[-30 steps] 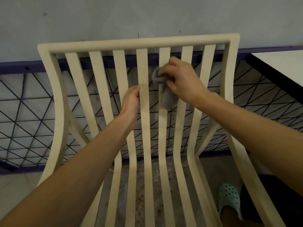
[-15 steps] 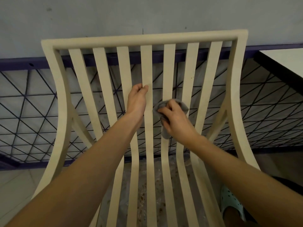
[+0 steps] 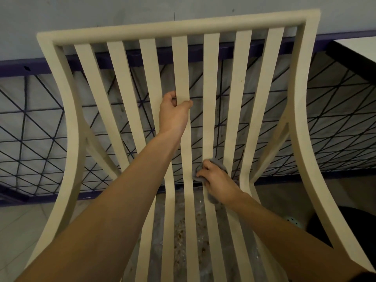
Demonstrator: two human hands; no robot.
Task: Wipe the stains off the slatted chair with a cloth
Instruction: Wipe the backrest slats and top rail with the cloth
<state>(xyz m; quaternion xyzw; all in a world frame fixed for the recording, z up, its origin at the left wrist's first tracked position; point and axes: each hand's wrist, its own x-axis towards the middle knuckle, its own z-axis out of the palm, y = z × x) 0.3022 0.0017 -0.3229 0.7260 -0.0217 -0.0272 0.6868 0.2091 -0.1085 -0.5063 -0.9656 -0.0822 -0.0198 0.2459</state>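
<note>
A cream slatted chair (image 3: 179, 26) fills the view, its backrest slats running down into the seat. My left hand (image 3: 173, 117) grips a middle slat halfway up the backrest, fingers curled behind it and thumb across the front. My right hand (image 3: 217, 180) holds a grey cloth (image 3: 220, 164) bunched against the neighbouring slat to the right, low down where the backrest bends into the seat. Most of the cloth is hidden under my fingers and palm.
Behind the chair runs a dark wire-mesh railing (image 3: 40, 127) below a grey wall. A white table with a dark edge (image 3: 354, 51) sits at the upper right. A pale green clog (image 3: 294, 220) shows at the lower right. The floor under the seat slats is speckled with brown dirt (image 3: 181, 237).
My right hand has slid the cloth down the slat from near the top of the backrest to its base. My left hand has stayed gripping its slat.
</note>
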